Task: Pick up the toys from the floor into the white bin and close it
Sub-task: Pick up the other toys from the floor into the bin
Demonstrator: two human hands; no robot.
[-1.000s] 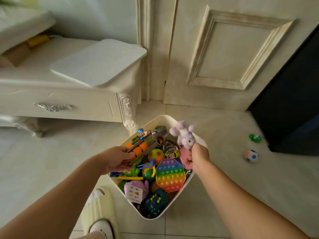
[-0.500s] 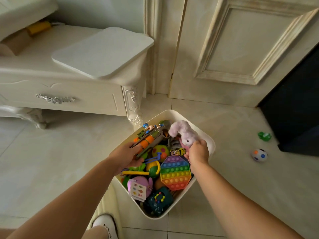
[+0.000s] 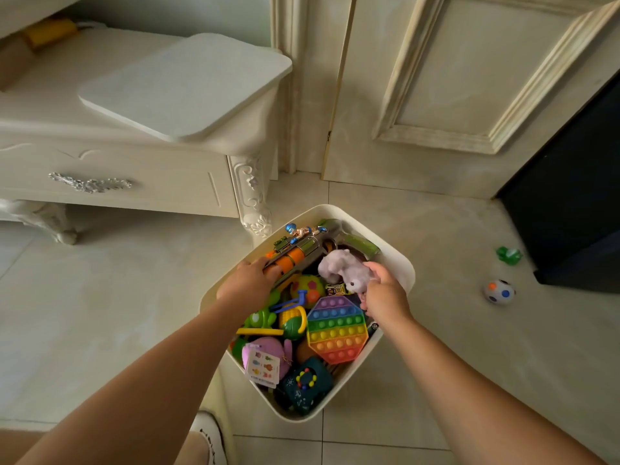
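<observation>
The white bin [image 3: 397, 260] stands on the tiled floor, heaped with several toys, among them a rainbow pop-it [image 3: 336, 333]. My left hand [image 3: 247, 283] grips the toy gun [image 3: 297, 254] with its orange and grey barrel, which lies across the bin's far left rim. My right hand [image 3: 385, 297] holds a pale purple plush animal [image 3: 344, 270] low over the toys in the bin. A white ball with coloured spots [image 3: 499, 292] and a small green toy [image 3: 509, 255] lie on the floor to the right. The flat white lid [image 3: 184, 85] rests on the cabinet.
A cream carved cabinet [image 3: 117, 182] stands at the left, its leg close to the bin. A cream panelled door [image 3: 469, 95] is behind. A dark cabinet [image 3: 577, 203] fills the right side. My slippered foot [image 3: 209, 437] is near the bin's front left.
My right hand has lowered the plush animal from upright above the rim down onto the toys. My left hand slid further along the toy gun. The camera has moved closer.
</observation>
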